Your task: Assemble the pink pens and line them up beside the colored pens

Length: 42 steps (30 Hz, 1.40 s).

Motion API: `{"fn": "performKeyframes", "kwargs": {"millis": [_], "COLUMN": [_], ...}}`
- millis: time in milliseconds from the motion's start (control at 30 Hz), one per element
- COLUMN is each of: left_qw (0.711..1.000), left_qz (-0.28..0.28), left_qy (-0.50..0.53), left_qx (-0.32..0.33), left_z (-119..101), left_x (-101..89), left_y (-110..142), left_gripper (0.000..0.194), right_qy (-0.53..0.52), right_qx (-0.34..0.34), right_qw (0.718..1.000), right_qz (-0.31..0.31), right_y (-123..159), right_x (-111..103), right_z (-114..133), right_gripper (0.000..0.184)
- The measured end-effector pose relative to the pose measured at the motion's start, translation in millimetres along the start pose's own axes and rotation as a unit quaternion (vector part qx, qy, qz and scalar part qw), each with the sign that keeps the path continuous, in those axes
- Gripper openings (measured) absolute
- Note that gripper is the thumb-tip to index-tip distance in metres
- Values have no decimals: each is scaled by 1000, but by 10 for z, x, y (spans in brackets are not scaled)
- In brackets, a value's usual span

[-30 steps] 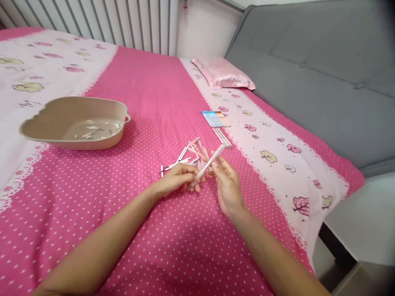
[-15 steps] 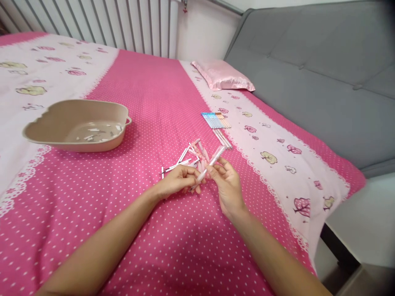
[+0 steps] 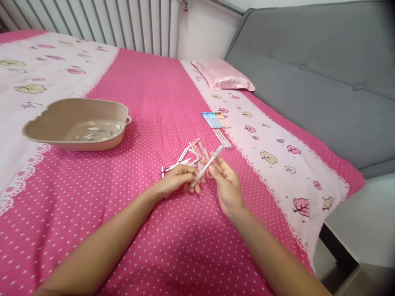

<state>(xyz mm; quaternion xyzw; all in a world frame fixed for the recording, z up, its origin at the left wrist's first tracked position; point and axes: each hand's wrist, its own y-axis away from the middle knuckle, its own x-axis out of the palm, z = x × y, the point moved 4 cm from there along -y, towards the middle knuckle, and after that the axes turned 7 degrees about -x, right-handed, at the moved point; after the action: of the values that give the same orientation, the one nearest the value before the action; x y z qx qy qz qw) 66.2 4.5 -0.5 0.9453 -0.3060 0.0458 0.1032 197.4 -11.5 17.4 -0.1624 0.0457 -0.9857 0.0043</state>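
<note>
A pale pink pen (image 3: 204, 168) slants between my hands, its upper end pointing away to the right. My right hand (image 3: 227, 183) pinches it around the middle with thumb and fingers. At the pen's lower end, the curled fingers of my left hand (image 3: 179, 179) close about it; some of them are hidden. Just beyond my hands lies a loose pile of white refills (image 3: 182, 154) and pink pen parts (image 3: 203, 151) on the bedspread. A few assembled pens (image 3: 222, 138) rest side by side past my right hand.
Farther back, blue pens (image 3: 210, 120) and orange-brown pens (image 3: 224, 119) lie in a row. A beige basin (image 3: 74, 144) with small white pieces in it sits at left. A pink pillow (image 3: 224, 76) lies near the grey headboard (image 3: 308, 90); a white radiator (image 3: 123, 24) stands behind.
The pen has turned slightly in my fingers, and printing on its upper part now shows. Both hands stay in nearly the same place.
</note>
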Motion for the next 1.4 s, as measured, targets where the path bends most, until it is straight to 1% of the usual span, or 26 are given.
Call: {"fn": "performKeyframes", "kwargs": {"millis": [200, 367, 533, 700, 767, 867, 1133, 1233, 1400], "left_qw": [1000, 1000, 1000, 1000, 1000, 1000, 1000, 1000, 1000], "left_qz": [-2, 12, 10, 1, 2, -1, 4, 7, -11], "left_qy": [-11, -18, -14, 7, 8, -4, -31, -24, 7], "left_qx": [-3, -3, -6, 3, 3, 0, 2, -2, 3], "left_z": [15, 45, 38, 5, 0, 5, 22, 24, 16], "left_x": [-7, -14, -11, 1, 6, 1, -20, -14, -24], "left_y": [-5, -15, -13, -3, 0, 2, 13, 8, 5], "left_gripper": [19, 19, 17, 19, 19, 19, 18, 20, 20], "right_qy": [1, 12, 6, -10, -9, -5, 8, 8, -10], "right_qx": [-7, -18, -18, -9, -1, 1, -6, -6, -6], "right_qw": [1000, 999, 999, 1000, 1000, 1000, 999, 1000, 1000], "right_qz": [-27, -45, -31, 11, 17, 14, -33, -29, -9], "right_y": [-5, -14, -13, 5, 14, 17, 0, 1, -6], "right_x": [-14, -46, -32, 11, 21, 31, -5, -16, -18], "right_z": [-7, -27, -28, 6, 10, 6, -32, -31, -15], "right_gripper": [37, 36, 35, 34, 36, 38, 40, 41, 41]}}
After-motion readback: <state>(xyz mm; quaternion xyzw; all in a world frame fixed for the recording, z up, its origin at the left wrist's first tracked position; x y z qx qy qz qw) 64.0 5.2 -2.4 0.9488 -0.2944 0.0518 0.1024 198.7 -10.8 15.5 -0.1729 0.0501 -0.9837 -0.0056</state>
